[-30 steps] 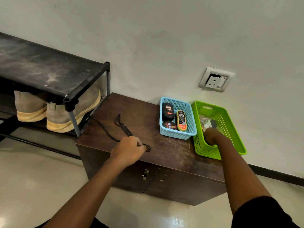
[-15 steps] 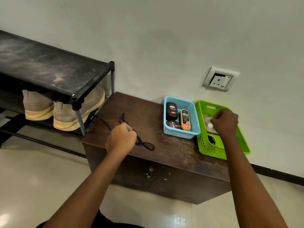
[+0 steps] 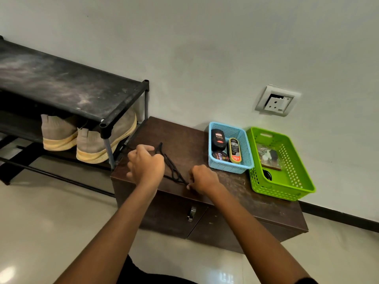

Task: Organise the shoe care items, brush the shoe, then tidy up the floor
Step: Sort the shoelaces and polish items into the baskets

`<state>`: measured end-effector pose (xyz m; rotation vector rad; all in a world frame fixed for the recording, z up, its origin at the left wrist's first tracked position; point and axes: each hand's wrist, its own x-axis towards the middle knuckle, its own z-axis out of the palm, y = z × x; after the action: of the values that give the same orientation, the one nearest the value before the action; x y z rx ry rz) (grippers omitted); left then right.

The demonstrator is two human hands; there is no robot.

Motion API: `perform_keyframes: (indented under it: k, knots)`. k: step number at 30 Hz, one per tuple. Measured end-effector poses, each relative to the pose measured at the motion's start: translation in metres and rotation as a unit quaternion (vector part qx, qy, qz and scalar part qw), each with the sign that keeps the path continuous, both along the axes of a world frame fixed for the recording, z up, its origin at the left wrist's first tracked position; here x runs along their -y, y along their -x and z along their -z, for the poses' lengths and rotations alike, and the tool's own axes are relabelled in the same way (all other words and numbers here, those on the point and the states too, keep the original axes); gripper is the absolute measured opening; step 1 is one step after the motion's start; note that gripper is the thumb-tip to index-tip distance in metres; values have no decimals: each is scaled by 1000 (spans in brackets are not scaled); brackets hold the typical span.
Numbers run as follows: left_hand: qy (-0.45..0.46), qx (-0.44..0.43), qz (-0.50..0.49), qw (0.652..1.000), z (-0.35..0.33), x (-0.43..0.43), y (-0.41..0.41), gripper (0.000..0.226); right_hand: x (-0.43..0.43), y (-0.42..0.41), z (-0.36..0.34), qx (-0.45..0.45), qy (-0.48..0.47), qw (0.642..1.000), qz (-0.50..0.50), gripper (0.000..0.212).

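The black shoelace [image 3: 174, 172] lies on the brown cabinet [image 3: 184, 136]. The right hand [image 3: 204, 179] pinches its near end. The left hand [image 3: 146, 165] is curled, maybe gripping the far end.

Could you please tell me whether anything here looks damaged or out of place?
The wall socket looks damaged: its inner plate sits crooked in the frame, with a dark gap above. The shoe rack top is dusty.

- Low brown cabinet [image 3: 184, 136] is sitting on the tiled floor [image 3: 51, 222], carrying a black shoelace [image 3: 170, 163] front-left, with a blue basket [image 3: 229, 170] and green basket [image 3: 274, 187] side by side at right.
- Black shoe rack [image 3: 61, 87] is standing just beside it, holding beige shoes [image 3: 92, 148] on the lower shelf.
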<state>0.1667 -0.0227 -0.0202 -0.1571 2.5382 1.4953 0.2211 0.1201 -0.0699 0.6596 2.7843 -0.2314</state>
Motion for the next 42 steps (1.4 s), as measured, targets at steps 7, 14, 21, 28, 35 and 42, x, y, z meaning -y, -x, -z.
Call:
perform_keyframes:
  k: [7, 14, 21, 28, 35, 42]
  knots:
    - [-22, -44, 239, 970, 4, 2, -3, 33, -12, -19, -39, -259, 272, 926, 27, 14]
    - [-67, -145, 281, 946, -8, -4, -20, 24, -13, -44, -98, -379, 398, 835, 14, 4]
    - [-340, 63, -138, 928, -7, 8, 11, 20, -54, -97, -107, -241, 295, 925, 22, 39]
    - [-130, -103, 22, 986, 2, -1, -1, 39, -51, -95, -113, -224, 289, 931, 14, 36]
    - [-177, -2, 502, 846, -6, -21, -44, 17, -35, -81, -111, -197, 391, 899, -18, 24]
    - [-336, 58, 142, 929, -5, -18, -16, 29, -59, -103, -103, -194, 408, 890, 52, 22]
